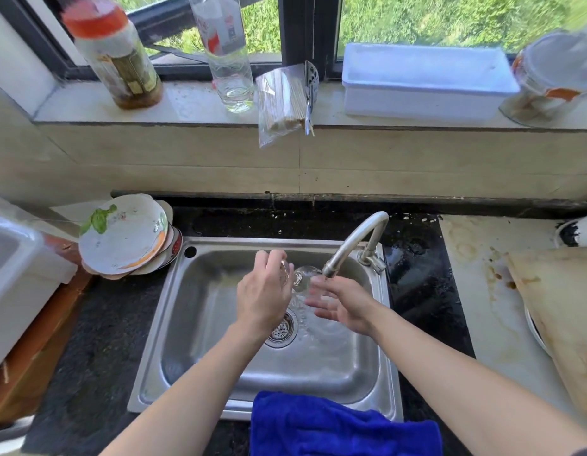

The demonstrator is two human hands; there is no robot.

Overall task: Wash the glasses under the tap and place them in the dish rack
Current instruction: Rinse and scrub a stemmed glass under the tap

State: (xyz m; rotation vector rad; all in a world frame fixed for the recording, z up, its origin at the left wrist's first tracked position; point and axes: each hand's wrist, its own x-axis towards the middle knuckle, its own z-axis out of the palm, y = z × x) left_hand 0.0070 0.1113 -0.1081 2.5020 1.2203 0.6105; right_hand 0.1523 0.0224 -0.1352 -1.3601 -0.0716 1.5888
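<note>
Head view: a glass point(303, 278) is held sideways just below the tap point(351, 245) spout, pinched in the left hand point(264, 291) grip so water rinses it, while the right hand point(343, 306) is spread open under the stream.

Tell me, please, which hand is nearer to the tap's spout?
Right. The right hand is open just below the spout, in the water; the left hand holds the glass farther to the spout's left.

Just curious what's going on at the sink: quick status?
Left hand gripping glass. Right hand open under running tap. Glass mid-rinse over sink. Nothing in the way.
</note>
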